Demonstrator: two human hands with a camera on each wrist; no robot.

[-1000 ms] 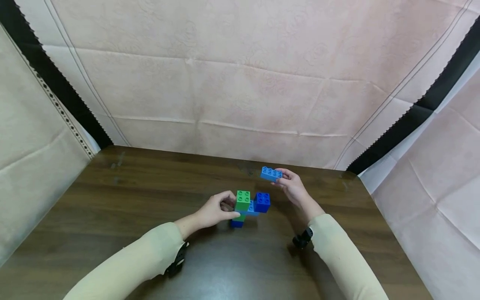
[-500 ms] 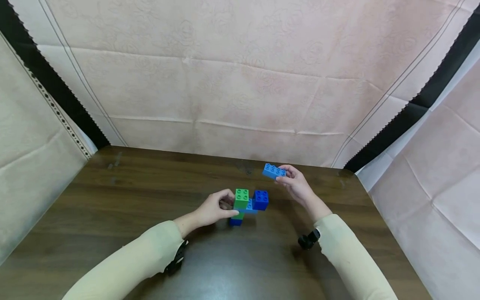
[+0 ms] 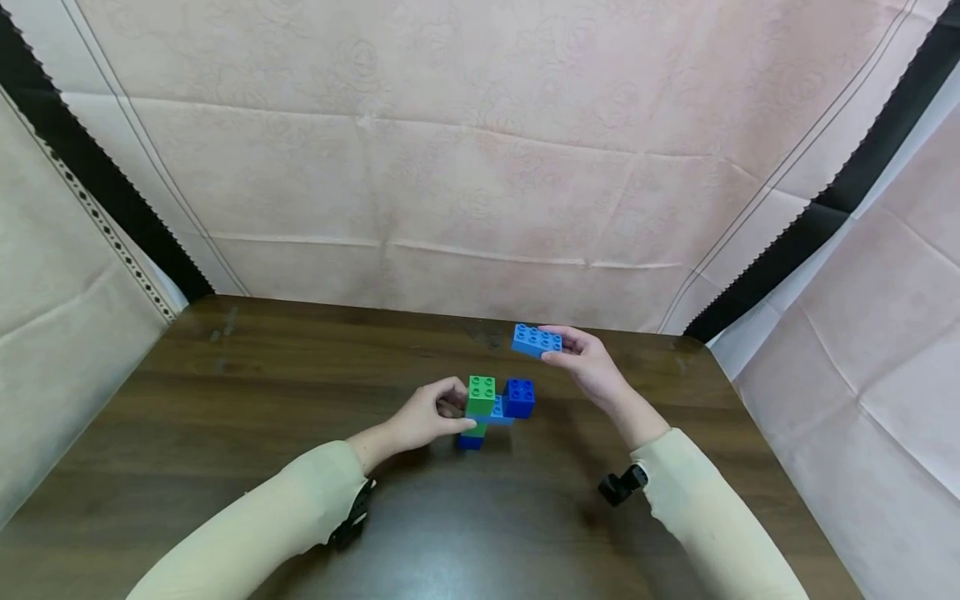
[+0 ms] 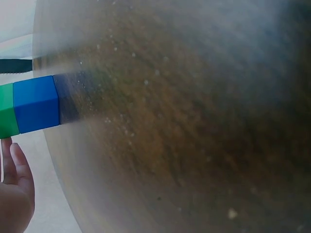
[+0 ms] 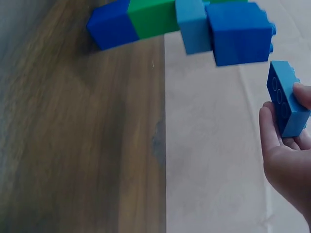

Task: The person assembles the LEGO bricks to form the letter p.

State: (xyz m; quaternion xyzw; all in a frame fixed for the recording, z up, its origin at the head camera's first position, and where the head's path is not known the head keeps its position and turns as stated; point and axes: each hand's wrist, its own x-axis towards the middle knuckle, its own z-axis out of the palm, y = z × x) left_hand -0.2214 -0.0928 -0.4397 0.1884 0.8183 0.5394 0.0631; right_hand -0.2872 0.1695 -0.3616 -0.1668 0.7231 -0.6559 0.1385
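Observation:
In the head view a small stack of building blocks stands on the table: a dark blue block (image 3: 471,443) at the bottom, a green one above it, a light blue block (image 3: 498,411) jutting right, a green block (image 3: 481,395) on top. Another dark blue block (image 3: 519,398) sits on the jutting end. My left hand (image 3: 426,419) grips the stack from the left, thumb in front. Behind and right of it, my right hand (image 3: 592,373) pinches a loose light blue block (image 3: 536,340) by its right end, studs up. The right wrist view shows that block's hollow underside (image 5: 281,97).
The brown wooden table (image 3: 300,367) ends at a pale cloth wall (image 3: 465,192) behind. Pale side walls with black strips (image 3: 795,242) flank it. A black wrist device (image 3: 624,485) is strapped at the right sleeve.
The right hand first shifted slightly right, then back left with the light blue block, which now looks more level. The left hand keeps its grip on the stack; the head view has drifted slightly.

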